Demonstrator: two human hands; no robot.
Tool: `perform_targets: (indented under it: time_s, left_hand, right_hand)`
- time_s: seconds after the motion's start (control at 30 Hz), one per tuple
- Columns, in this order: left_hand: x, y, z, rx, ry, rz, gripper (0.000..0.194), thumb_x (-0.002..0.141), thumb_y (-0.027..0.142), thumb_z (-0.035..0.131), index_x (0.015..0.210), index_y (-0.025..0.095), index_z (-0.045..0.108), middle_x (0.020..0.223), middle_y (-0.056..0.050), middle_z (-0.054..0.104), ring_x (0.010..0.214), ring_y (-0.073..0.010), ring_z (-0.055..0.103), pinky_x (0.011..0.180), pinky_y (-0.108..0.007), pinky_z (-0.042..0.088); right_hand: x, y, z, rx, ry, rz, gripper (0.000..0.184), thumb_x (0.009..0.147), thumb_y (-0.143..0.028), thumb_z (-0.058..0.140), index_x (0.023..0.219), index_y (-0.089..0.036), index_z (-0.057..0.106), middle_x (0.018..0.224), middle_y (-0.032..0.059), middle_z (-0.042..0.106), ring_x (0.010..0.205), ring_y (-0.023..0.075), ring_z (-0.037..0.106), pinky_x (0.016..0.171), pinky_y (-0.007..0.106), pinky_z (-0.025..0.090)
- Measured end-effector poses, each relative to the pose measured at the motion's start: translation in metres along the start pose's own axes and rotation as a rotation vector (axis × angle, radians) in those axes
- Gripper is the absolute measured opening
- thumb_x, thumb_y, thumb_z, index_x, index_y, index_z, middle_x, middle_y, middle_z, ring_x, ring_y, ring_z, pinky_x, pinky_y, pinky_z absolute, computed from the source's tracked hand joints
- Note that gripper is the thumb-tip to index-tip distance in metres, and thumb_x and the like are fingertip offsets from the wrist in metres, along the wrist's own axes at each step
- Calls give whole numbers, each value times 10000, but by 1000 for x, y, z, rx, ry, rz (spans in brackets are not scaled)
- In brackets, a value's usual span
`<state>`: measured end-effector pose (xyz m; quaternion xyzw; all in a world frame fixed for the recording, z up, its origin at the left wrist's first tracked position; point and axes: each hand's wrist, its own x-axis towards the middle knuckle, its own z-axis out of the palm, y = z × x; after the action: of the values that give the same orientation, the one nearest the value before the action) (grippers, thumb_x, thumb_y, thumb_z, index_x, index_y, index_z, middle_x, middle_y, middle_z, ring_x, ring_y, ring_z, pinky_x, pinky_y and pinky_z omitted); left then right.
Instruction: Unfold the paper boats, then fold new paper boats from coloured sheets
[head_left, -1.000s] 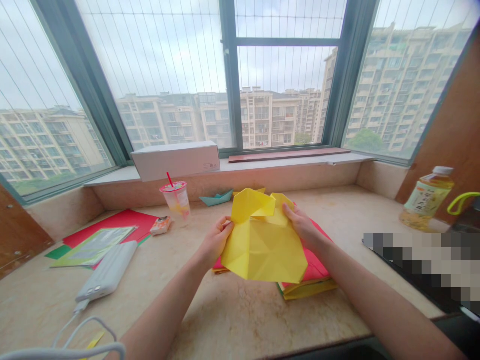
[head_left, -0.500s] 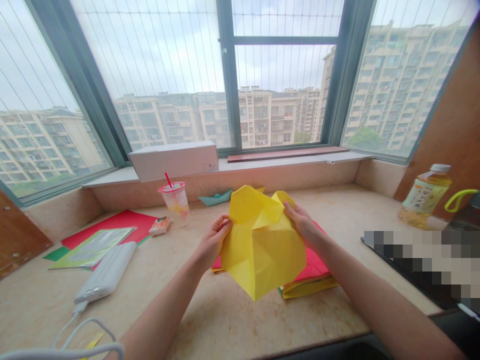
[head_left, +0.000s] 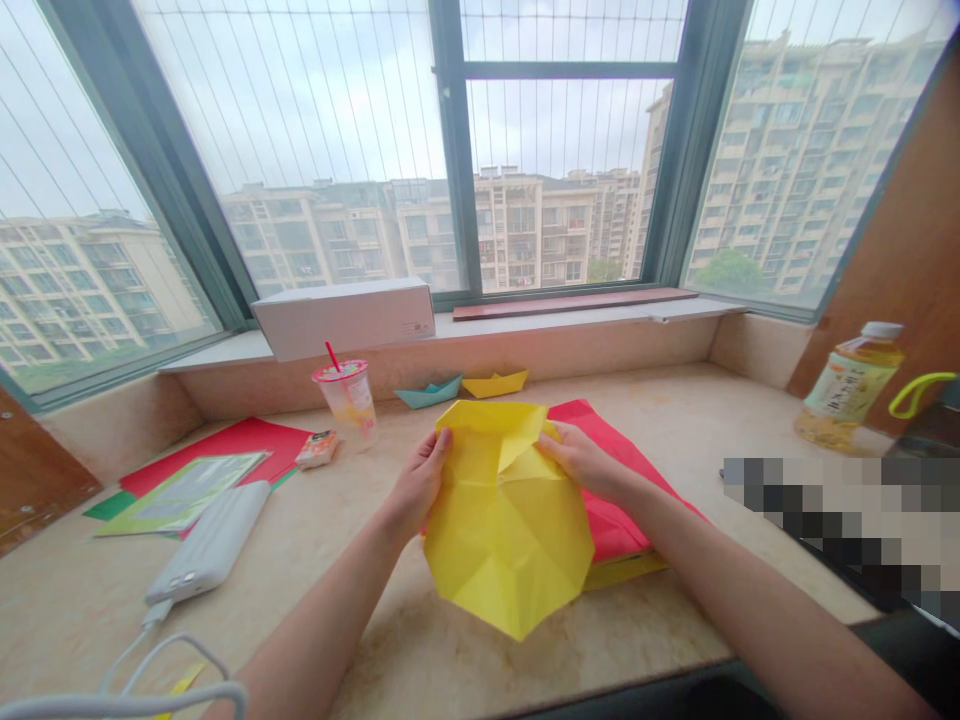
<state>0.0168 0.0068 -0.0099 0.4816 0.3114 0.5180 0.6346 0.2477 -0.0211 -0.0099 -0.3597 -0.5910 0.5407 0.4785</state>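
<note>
A creased sheet of yellow paper (head_left: 510, 540) is held up between my two hands, its top part folded over and its lower edge coming to a point. My left hand (head_left: 421, 478) pinches the upper left edge, thumb on the near face. At the upper right, my right hand (head_left: 579, 455) grips the other edge, with its fingers partly hidden behind the sheet. Beneath and behind it lies a stack of red paper (head_left: 611, 515) with yellow sheets under it, partly covered by the held sheet and my right forearm.
A blue paper boat (head_left: 430, 392) and a yellow paper boat (head_left: 495, 384) stand near the sill. To the left are a drink cup (head_left: 346, 400), a small orange-and-white packet (head_left: 317, 449), a cabled white power bank (head_left: 210, 545) and coloured sheets (head_left: 225, 445). A tea bottle (head_left: 851, 390) stands right.
The yellow paper has come lower and nearer, its top edge now flatter and folded over. Both hands moved slightly with it, the right one inward. The yellow boat behind is now uncovered.
</note>
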Motion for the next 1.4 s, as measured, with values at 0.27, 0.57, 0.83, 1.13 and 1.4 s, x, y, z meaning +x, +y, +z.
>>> perform_targets:
  time_s: [0.27, 0.57, 0.83, 1.13, 1.4]
  left_hand:
    - [3, 20, -12, -60, 186, 152, 497, 738, 545, 730, 1112, 224, 665, 989, -61, 750, 989, -290, 695, 815, -360, 571]
    - [15, 23, -29, 45, 83, 155, 498, 763, 375, 735, 1215, 231, 583, 862, -35, 740, 829, -195, 719, 718, -276, 568]
    - [22, 12, -45, 173, 124, 122, 442, 742, 394, 738, 1103, 165, 628, 861, -56, 732, 766, -190, 699, 621, -239, 517]
    - [29, 7, -55, 276, 282, 130, 419, 662, 498, 763, 857, 144, 652, 759, -49, 725, 713, -194, 681, 629, -259, 508]
    - [26, 8, -48, 195, 203, 134, 471, 721, 377, 748, 1109, 177, 572, 846, -60, 743, 733, -193, 702, 651, -279, 538]
  right_hand:
    - [3, 8, -8, 0, -44, 29, 333, 842, -470, 637, 1035, -207, 704, 998, 66, 757, 893, 263, 715, 741, 374, 585]
    - [11, -14, -58, 89, 264, -46, 327, 818, -448, 653, 1034, -206, 692, 957, 86, 766, 805, 260, 730, 709, 379, 588]
    - [11, 5, -62, 114, 142, 50, 326, 842, -408, 658, 1082, -189, 687, 973, 85, 764, 790, 245, 729, 703, 355, 584]
    - [11, 12, -69, 91, 93, 117, 326, 865, -342, 656, 1164, -212, 657, 1052, 65, 754, 869, 221, 723, 748, 301, 575]
    - [16, 11, -72, 132, 302, 117, 297, 931, -411, 541, 976, -178, 720, 944, 100, 773, 786, 232, 736, 692, 312, 589]
